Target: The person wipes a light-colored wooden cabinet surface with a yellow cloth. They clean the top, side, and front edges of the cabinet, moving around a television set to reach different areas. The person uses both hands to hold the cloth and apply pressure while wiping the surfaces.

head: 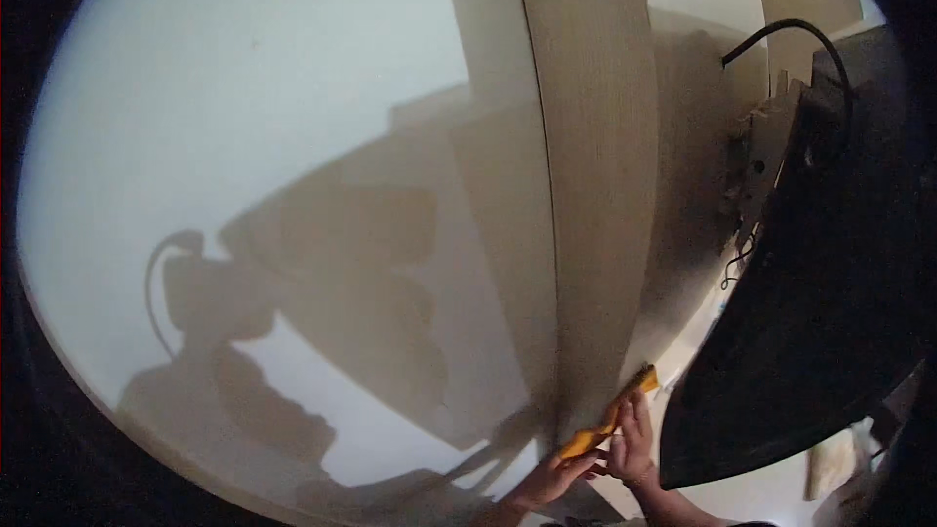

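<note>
Both my hands are low in the picture, close to a pale wall panel (pixel 600 234). They hold a long yellow-orange object (pixel 578 443) with a dark end, slanting up to the right; it looks like a hand tool, but its exact kind is unclear. My left hand (pixel 549 479) grips its lower end. Around its upper part, the fingers of my right hand (pixel 631 446) are closed. The object lies against or just in front of the panel; contact cannot be told.
A large dark panel (pixel 790 322) stands tilted away from the wall on the right. Behind it are a bracket-like part (pixel 761 161), a thick black cable (pixel 794 22) and thin wires (pixel 732 274). A pale bundle (pixel 832 465) lies lower right. Shadows cover the white wall (pixel 219 88).
</note>
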The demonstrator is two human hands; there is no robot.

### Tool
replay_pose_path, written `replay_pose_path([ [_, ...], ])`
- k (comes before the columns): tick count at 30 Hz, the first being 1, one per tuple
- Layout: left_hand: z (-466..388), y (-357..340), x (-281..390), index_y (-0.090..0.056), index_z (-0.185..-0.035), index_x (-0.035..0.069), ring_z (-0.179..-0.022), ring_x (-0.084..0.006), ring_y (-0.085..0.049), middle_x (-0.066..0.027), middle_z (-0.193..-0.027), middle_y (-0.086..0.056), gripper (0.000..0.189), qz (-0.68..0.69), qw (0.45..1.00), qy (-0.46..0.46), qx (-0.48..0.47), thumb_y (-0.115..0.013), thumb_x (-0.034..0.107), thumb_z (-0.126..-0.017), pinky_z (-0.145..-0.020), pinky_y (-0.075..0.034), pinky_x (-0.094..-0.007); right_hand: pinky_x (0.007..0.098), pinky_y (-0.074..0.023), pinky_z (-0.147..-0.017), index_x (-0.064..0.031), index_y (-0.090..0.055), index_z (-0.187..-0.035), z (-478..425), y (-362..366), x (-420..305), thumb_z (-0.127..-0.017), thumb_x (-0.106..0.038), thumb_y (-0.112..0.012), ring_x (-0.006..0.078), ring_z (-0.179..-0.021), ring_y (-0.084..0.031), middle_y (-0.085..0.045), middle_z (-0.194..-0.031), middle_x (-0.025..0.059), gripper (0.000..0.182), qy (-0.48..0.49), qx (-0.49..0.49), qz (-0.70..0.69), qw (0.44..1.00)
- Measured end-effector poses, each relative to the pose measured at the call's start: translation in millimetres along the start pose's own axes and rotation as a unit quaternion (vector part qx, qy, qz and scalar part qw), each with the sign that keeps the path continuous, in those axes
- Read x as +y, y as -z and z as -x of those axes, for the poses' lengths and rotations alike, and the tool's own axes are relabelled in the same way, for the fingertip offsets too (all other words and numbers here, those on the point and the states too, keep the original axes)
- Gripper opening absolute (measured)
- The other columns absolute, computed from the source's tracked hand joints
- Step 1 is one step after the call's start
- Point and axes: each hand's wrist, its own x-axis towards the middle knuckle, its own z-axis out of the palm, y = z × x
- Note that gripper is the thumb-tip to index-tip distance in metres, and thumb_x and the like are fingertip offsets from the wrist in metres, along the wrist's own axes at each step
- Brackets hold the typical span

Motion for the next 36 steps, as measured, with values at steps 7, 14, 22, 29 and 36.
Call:
replay_pose_path([
  [7, 0, 0, 10, -0.052, -0.135, -0.002, -0.105, -0.0319, -0.068, -0.0185, -0.119, -0.067, 0.035, 0.186, 0.979, 0.005, 0.078, -0.05, 0.014, -0.104, -0.093, -0.056, -0.045, 0.0494, -0.033, -0.118, 0.0113, -0.048, -0.144, -60, -20, -18, -0.105, -0.024, -0.039, 0.0471, -0.144, -0.039, -0.038, -0.154, 0.0346, 0.053, -0.006, 0.181, 0.025, 0.983],
  [14, 15, -22, 17, -0.056, -0.13, -0.001, -0.1, -0.0253, -0.071, -0.0147, -0.114, -0.069, 0.035, 0.142, 0.98, 0.089, 0.107, -0.051, 0.025, -0.107, -0.089, -0.056, -0.0397, 0.0448, -0.0369, -0.117, 0.0099, -0.045, -0.146, -87, -20, -31, -0.108, -0.015, -0.037, 0.0408, -0.144, -0.042, -0.039, -0.157, 0.0281, 0.046, 0.0, 0.234, 0.022, 0.972],
  [22, 40, -46, 49, -0.05, -0.139, 0.0, -0.106, -0.0177, -0.063, -0.0076, -0.118, -0.061, 0.035, -0.027, 0.991, -0.075, 0.108, -0.052, 0.012, -0.107, -0.095, -0.053, -0.0354, 0.0467, -0.0311, -0.121, 0.0088, -0.046, -0.146, -142, -34, -55, -0.105, -0.006, -0.039, 0.0407, -0.145, -0.04, -0.044, -0.153, 0.0289, 0.044, 0.048, 0.304, -0.008, 0.952],
  [29, 42, -54, 75, -0.054, -0.132, 0.001, -0.11, -0.0155, -0.06, -0.0064, -0.12, -0.06, 0.028, -0.117, 0.954, -0.231, 0.151, -0.053, 0.016, -0.108, -0.099, -0.048, -0.0346, 0.0421, -0.0293, -0.122, 0.0007, -0.039, -0.154, -160, -22, -84, -0.108, -0.015, -0.041, 0.0342, -0.151, -0.033, -0.037, -0.16, 0.0222, 0.049, 0.029, 0.256, 0.027, 0.966],
  [36, 14, -62, 107, -0.052, -0.136, -0.001, -0.122, -0.0196, -0.054, -0.0102, -0.132, -0.059, 0.039, -0.161, 0.911, -0.317, 0.207, -0.054, 0.027, -0.108, -0.111, -0.037, -0.0358, 0.0454, -0.0281, -0.123, -0.0006, -0.049, -0.148, -96, -21, -69, -0.1, -0.011, -0.05, 0.0406, -0.149, -0.034, -0.041, -0.157, 0.0245, 0.05, 0.019, 0.145, -0.095, 0.985],
])
